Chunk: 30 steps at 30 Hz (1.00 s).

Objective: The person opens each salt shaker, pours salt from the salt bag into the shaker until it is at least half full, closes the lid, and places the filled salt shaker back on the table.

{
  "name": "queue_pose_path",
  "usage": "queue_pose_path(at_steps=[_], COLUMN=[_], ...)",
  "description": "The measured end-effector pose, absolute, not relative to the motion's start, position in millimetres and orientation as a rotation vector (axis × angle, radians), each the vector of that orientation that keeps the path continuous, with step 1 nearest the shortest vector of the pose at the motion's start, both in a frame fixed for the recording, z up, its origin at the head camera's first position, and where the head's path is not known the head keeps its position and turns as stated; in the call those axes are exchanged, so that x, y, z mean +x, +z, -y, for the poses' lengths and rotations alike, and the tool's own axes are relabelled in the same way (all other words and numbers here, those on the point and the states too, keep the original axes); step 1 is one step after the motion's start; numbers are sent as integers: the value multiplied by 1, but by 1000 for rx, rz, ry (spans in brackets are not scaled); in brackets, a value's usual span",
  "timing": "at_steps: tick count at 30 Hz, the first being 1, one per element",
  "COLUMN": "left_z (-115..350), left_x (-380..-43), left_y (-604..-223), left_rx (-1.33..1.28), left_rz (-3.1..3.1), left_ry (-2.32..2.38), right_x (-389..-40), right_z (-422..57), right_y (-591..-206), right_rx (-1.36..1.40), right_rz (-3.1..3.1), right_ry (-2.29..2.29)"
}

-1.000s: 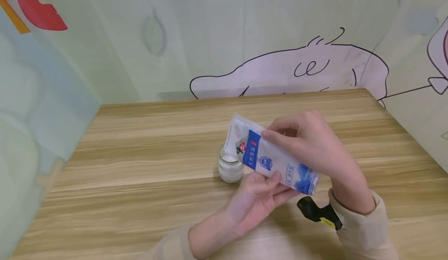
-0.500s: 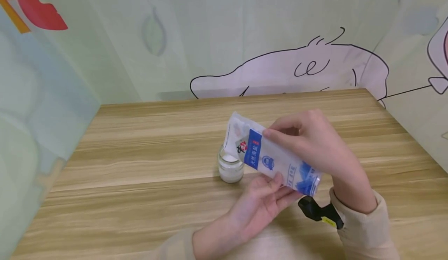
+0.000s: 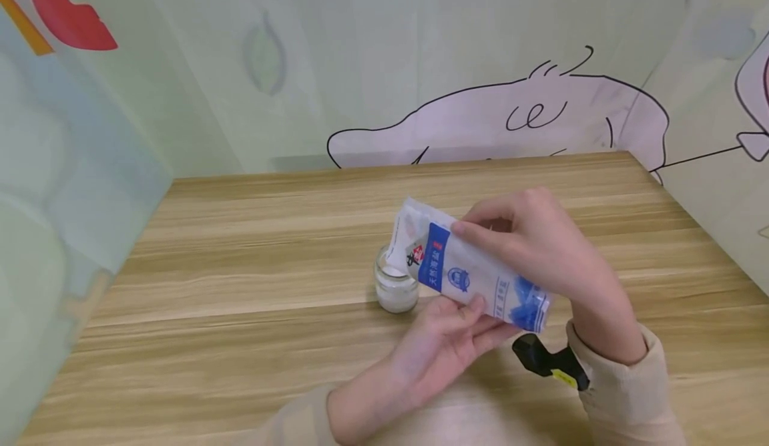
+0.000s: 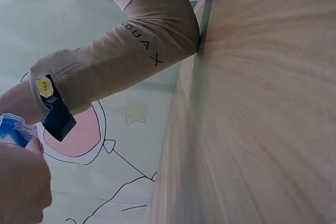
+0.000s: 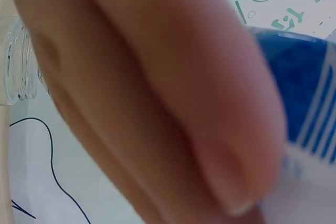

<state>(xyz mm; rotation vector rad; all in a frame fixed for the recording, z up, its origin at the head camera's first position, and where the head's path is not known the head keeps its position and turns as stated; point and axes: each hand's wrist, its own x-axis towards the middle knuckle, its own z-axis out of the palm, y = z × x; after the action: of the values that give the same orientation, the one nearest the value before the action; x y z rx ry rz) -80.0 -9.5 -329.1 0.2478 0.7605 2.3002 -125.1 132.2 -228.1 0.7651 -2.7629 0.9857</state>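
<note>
A white and blue salt bag (image 3: 465,272) is tilted in the head view, its left end low over the mouth of a small glass jar (image 3: 396,292). White contents show inside the jar. My right hand (image 3: 535,246) pinches the bag's upper edge. From below, my left hand (image 3: 444,339) grips the lower edge, thumb on the printed front. The bag's open end partly hides the jar's rim. In the right wrist view, fingers (image 5: 173,93) cover most of the picture beside the bag, and the jar's threaded glass neck (image 5: 22,66) appears at left.
The jar stands on a wood-grain table (image 3: 240,259). Behind it hangs a printed backdrop (image 3: 336,52) with cartoon drawings. A black wrist device (image 3: 549,362) sits at the right sleeve, close below the bag.
The bag's left end rises slightly, then dips back towards the jar. Both hands keep their hold and shift only a little.
</note>
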Motion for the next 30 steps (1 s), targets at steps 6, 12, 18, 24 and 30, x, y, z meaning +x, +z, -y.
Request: queue_pose_path(at_steps=[6, 12, 18, 24, 30], left_z=[12, 13, 13, 13, 12], left_x=[-81, -82, -83, -83, -83], left_y=[-328, -326, -325, -327, -327], left_rx=[257, 249, 238, 256, 266], left_rz=[-748, -760, -770, -782, -787], left_ry=[2311, 2312, 2309, 2305, 2315], right_x=[-125, -124, -122, -122, -122], right_z=[-132, -131, -129, -129, -129], right_y=[-229, -228, -228, -228, -228], right_rx=[765, 753, 742, 728, 718], right_rz=[2764, 2764, 2765, 2773, 2784], right_ry=[957, 931, 905, 894, 887])
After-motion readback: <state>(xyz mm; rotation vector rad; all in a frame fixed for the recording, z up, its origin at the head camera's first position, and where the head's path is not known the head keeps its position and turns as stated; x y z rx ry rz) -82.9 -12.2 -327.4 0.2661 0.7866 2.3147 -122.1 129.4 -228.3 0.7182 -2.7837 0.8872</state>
